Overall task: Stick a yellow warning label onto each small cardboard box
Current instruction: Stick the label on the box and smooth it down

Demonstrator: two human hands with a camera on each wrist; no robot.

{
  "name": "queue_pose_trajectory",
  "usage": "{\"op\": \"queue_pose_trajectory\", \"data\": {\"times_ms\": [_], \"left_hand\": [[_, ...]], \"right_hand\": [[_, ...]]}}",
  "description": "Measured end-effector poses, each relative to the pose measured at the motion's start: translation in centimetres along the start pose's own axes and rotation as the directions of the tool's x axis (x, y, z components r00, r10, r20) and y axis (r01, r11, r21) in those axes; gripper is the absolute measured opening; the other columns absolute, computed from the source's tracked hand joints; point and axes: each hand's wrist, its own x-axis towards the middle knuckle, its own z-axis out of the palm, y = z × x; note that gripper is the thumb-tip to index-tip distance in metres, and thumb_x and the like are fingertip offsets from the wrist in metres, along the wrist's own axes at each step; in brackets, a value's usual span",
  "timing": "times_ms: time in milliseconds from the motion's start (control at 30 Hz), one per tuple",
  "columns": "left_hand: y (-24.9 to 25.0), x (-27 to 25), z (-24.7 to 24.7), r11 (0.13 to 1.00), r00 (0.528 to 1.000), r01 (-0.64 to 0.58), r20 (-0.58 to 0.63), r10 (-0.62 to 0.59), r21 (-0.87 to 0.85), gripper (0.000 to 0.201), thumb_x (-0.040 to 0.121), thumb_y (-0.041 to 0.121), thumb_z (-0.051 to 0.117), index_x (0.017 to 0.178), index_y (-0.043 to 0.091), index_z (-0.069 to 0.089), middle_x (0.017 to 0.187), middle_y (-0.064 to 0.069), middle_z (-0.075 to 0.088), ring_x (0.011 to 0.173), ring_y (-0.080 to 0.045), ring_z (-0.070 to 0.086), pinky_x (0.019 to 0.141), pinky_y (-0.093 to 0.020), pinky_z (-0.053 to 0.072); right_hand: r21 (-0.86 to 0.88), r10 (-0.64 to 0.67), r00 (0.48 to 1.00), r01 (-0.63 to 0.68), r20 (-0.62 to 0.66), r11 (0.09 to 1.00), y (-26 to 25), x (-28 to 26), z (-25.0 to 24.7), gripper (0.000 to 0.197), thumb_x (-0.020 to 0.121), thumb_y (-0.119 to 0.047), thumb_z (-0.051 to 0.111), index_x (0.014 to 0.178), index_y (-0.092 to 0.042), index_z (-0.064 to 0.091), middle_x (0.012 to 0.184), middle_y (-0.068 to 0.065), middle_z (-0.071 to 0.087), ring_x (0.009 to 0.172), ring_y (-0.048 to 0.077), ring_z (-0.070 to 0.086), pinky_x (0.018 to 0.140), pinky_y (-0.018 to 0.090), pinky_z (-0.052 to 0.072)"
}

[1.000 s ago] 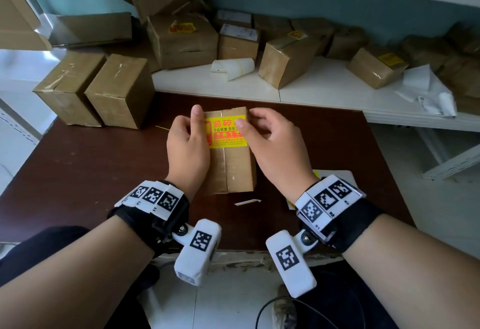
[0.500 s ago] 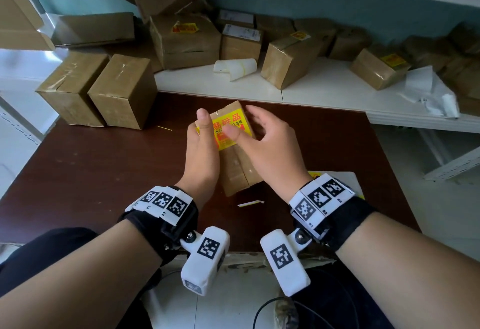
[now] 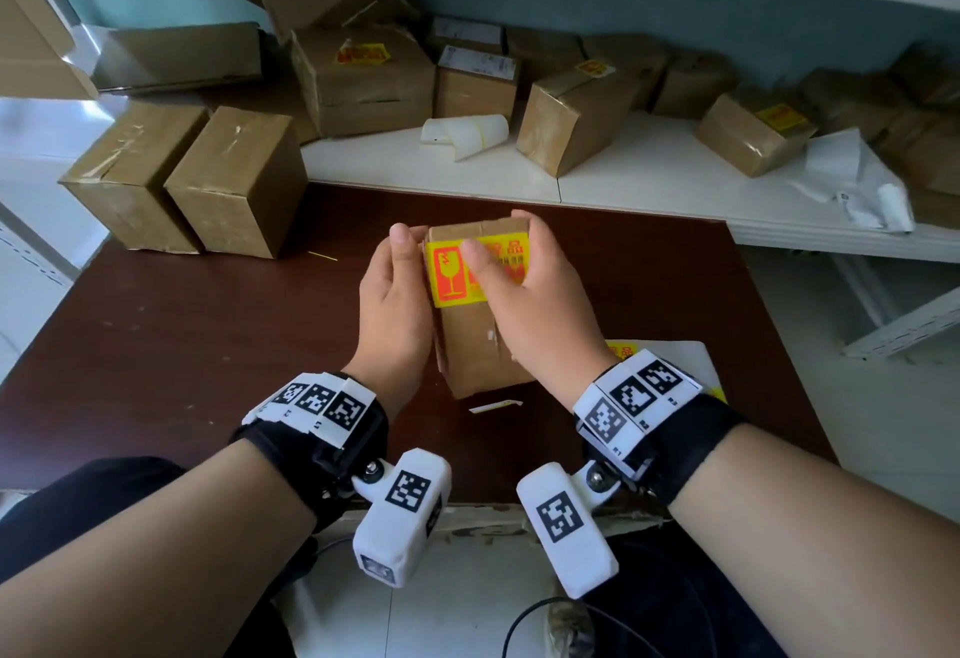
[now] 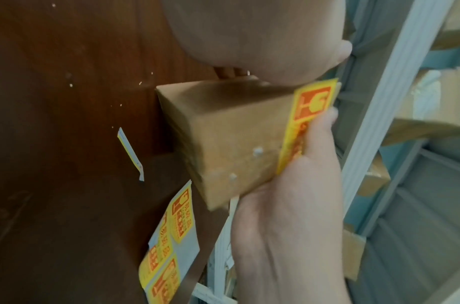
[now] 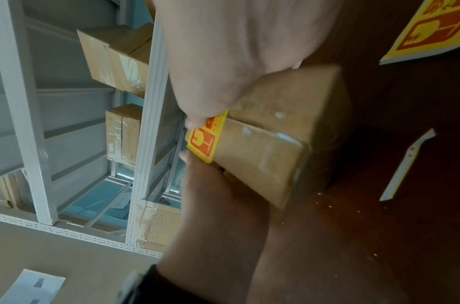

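Status: one small box (image 3: 480, 330) is held between both hands above the desk (image 3: 182, 324), tilted, its near lower corner close to the desk top (contact not resolvable). A yellow warning label (image 3: 452, 272) is already stuck across its upper face.

Left hand (image 3: 392, 314): fingers curled round the box's left side, thumb up along the label's left edge. Right hand (image 3: 530, 304): fingers wrapped over the box's far end, thumb lying on the label. Both hands have a firm hold on the box.

Progress, judged from how things lie: this box looks done bar a final press of the label. On the shelf (image 3: 649, 174) beyond the fingers, at least three boxes carry yellow labels, e.g. the larger one (image 3: 363, 80) to the far left of the fingers. Two plain boxes (image 3: 192, 179) on the desk, left of the left fingers, show no label on the faces in view, so are probably left to do.

Supplies: a label sheet (image 4: 169, 242) lies on the desk, just behind the right wrist, with several labels unpeeled. A thin backing strip (image 3: 494, 405) lies on the desk below the box.

Containers: all boxes are sealed; contents not visible.
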Motion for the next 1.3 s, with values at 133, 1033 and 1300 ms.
{"op": "queue_pose_trajectory", "data": {"times_ms": [133,1033,1300], "left_hand": [[0.2,-0.3,-0.2,0.996,0.995,0.058,0.088,-0.052,-0.071,0.078,0.105,0.079,0.032,0.141,0.021,0.070,0.126,-0.008,0.080,0.118,-0.020,0.078,0.109,-0.052,0.059],[-0.3,-0.2,0.2,1.000,0.997,-0.002,0.074,0.001,0.016,0.048,0.117,0.051,0.033,0.147,0.025,0.061,0.113,0.016,0.078,0.109,0.007,0.074,0.100,-0.018,0.056],[-0.7,0.0,0.0,1.000,0.988,-0.005,0.152,0.007,-0.014,0.060,0.116,0.057,0.031,0.162,0.025,0.049,0.136,0.007,0.073,0.125,-0.003,0.072,0.107,-0.026,0.058]], "right_hand": [[-0.073,-0.018,1.000,0.019,0.019,0.997,0.3,-0.3,0.5,0.083,0.100,-0.065,0.067,0.166,-0.027,0.033,0.144,-0.002,0.065,0.126,0.018,0.067,0.101,0.036,0.058],[0.111,-0.032,0.999,0.035,-0.026,0.993,0.1,0.8,1.1,0.044,0.112,-0.049,0.055,0.149,-0.025,0.053,0.138,-0.001,0.067,0.125,0.018,0.067,0.109,0.051,0.055],[0.086,-0.072,0.995,0.066,0.064,0.994,1.0,0.6,0.7,0.071,0.099,-0.047,0.079,0.156,-0.028,0.040,0.139,-0.002,0.063,0.120,0.013,0.067,0.104,0.041,0.059]]}}
